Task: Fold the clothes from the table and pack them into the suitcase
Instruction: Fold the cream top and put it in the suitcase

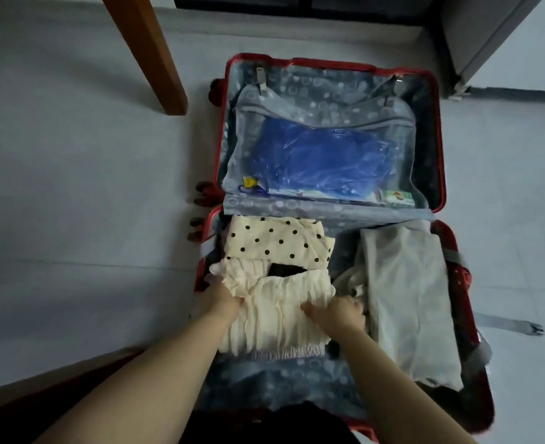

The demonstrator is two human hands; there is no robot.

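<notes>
A red suitcase (442, 149) lies open on the floor. Its near half holds a folded cream crinkled garment (277, 312), with a cream black-dotted garment (274, 240) just beyond it and a folded grey garment (405, 293) on the right. My left hand (221, 298) grips the crinkled garment's left edge. My right hand (338, 312) grips its right side, fingers curled into the cloth. A small dark item (284, 270) shows between the two cream garments.
The far half of the suitcase has a zipped mesh pocket with a blue plastic bag (322, 155) inside. A wooden table leg (146, 52) stands at the upper left. A grey strap with a buckle (514, 326) trails out on the right. Grey furniture (488, 36) stands at the top right.
</notes>
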